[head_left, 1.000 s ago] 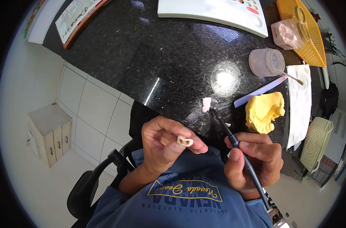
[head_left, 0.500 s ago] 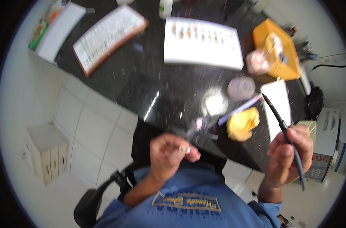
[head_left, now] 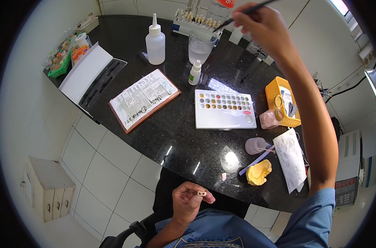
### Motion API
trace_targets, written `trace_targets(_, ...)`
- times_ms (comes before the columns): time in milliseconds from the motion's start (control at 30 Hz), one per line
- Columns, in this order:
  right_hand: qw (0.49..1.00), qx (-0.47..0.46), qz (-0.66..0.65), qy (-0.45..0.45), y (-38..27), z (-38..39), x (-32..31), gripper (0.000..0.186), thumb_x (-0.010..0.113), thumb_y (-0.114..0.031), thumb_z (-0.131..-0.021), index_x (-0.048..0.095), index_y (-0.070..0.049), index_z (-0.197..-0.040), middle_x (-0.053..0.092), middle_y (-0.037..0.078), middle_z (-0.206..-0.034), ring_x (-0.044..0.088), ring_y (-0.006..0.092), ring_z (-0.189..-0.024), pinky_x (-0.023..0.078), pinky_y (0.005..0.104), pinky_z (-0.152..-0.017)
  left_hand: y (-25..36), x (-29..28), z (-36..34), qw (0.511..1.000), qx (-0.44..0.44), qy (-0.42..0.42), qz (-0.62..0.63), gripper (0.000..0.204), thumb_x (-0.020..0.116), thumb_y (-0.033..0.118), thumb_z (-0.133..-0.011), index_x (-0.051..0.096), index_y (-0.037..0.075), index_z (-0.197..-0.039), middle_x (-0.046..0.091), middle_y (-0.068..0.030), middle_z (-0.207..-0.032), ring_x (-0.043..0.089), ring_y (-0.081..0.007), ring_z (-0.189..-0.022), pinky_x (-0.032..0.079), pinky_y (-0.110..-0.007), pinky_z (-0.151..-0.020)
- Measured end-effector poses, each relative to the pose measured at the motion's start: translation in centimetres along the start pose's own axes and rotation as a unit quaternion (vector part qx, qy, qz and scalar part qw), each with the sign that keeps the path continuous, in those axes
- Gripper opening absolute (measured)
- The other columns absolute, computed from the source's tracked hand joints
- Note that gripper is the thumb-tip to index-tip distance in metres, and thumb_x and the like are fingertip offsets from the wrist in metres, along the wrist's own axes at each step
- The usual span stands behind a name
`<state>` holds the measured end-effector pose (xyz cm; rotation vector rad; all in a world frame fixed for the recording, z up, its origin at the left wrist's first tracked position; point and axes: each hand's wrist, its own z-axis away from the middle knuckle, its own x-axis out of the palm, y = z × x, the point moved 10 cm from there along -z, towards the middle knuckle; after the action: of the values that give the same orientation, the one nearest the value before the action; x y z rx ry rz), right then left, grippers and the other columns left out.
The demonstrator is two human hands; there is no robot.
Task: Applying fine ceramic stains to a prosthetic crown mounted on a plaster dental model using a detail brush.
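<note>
Between the thumb and fingers of my left hand, close to my body, I pinch a small tooth-coloured dental crown piece; two dark hollows show in it. My right hand is stretched far out over the back of the table, closed on a thin dark brush. Its tip points down-left, by the rim of a clear glass of cloudy water; I cannot tell whether it touches. A white palette with several small colour wells lies mid-table.
A squeeze bottle and small dropper bottle stand near the glass, a shade guide behind it. A yellow dental cast, lidded jar, crumpled paper towel and yellow basket are at right. A framed tile lies left.
My right hand has swung from the near right to the far back with the brush, toward the glass. The view has tilted up. My left hand still holds the dental crown piece.
</note>
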<state>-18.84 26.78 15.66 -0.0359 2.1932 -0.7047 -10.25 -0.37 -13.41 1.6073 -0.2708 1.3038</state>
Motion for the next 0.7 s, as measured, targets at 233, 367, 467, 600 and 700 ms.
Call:
trace_targets(233,0.975,0.007,0.189,-0.117,5.3,-2.8,7.8,0.028,0.068,-0.025,-0.083,0.068,-0.003,-0.099,0.069,0.010,-0.089,0.065,0.0152,-0.078,0.050,0.0279,-0.072,0.7,0.5,-0.2,0.999,0.018,-0.029,0.009,0.007,0.060,-0.002,-0.084,0.057,-0.003,-0.090,0.066,-0.0188,-0.078,0.068,-0.0227,-0.070,0.060,-0.034,-0.062)
trace_targets(367,0.997,0.021,0.074,0.016,0.3,0.0,1.9,0.022,0.066,-0.014,-0.079,0.067,0.007,-0.084,0.066,0.011,-0.072,0.059,0.0134,-0.063,0.046,0.0262,-0.056,1.9,-0.5,-0.5,0.997,0.049,0.018,-0.050,0.010,0.063,0.005,-0.084,0.054,0.000,-0.086,0.065,-0.0167,-0.072,0.065,-0.0196,-0.058,0.057,-0.032,-0.055)
trace_targets(467,0.989,0.094,0.091,0.070,-4.7,7.0,-6.3,0.022,0.063,-0.015,-0.082,0.065,0.006,-0.086,0.065,0.009,-0.073,0.058,0.0100,-0.063,0.044,0.0233,-0.057,1.8,0.8,-0.2,0.997,0.049,0.009,-0.056,0.015,0.065,0.008,-0.083,0.053,0.001,-0.088,0.064,-0.0153,-0.070,0.063,-0.0181,-0.054,0.056,-0.030,-0.051)
trace_targets(600,0.985,0.048,0.045,0.160,-1.7,18.1,-11.3,0.025,0.064,-0.020,-0.087,0.063,0.002,-0.099,0.066,0.010,-0.089,0.063,0.0136,-0.074,0.049,0.0241,-0.069,0.8,-0.4,0.8,0.998,0.018,0.047,-0.044,0.012,0.061,0.005,-0.084,0.053,-0.001,-0.089,0.065,-0.0163,-0.074,0.064,-0.0188,-0.056,0.057,-0.030,-0.053)
trace_targets(700,0.977,0.119,0.126,0.128,0.3,26.8,-12.8,0.013,0.061,-0.008,-0.088,0.058,0.003,-0.094,0.062,0.007,-0.084,0.059,0.0101,-0.071,0.047,0.0200,-0.065,-0.2,0.9,0.3,0.998,-0.010,-0.002,-0.057,0.019,0.062,0.013,-0.087,0.050,0.003,-0.098,0.064,-0.0119,-0.081,0.064,-0.0172,-0.064,0.054,-0.028,-0.057)
